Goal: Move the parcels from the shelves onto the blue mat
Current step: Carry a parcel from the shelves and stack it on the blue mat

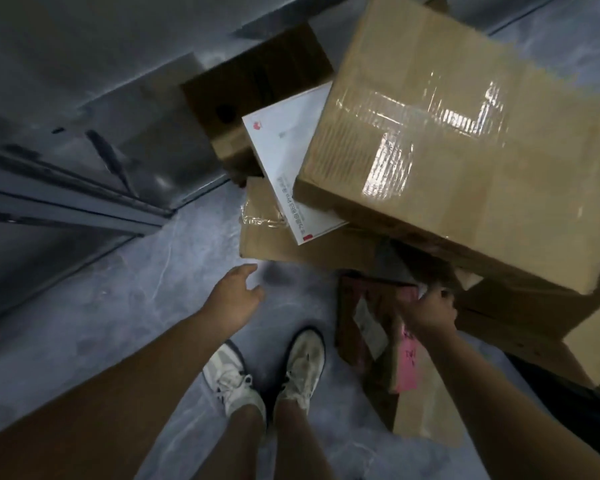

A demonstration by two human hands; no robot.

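Several parcels lie piled on the bluish-grey floor surface [160, 306] in front of my feet. A large taped cardboard box [465, 140] sits tilted on top. Under its left side are a flat white box [284, 157] and a flat cardboard parcel [274, 244]. A darker cardboard box [253, 88] lies behind them. My left hand [236, 296] hovers open just below the flat cardboard parcel, holding nothing. My right hand [430, 313] grips the far right corner of a reddish-brown parcel [364, 306] with a white label; its fingertips are lost in shadow under the big box.
My two white sneakers [267, 372] stand right before the pile. More cardboard [426, 417] with a pink slip lies at the lower right. Grey metal shelf rails [66, 202] run along the left side. Open floor lies to the left of my feet.
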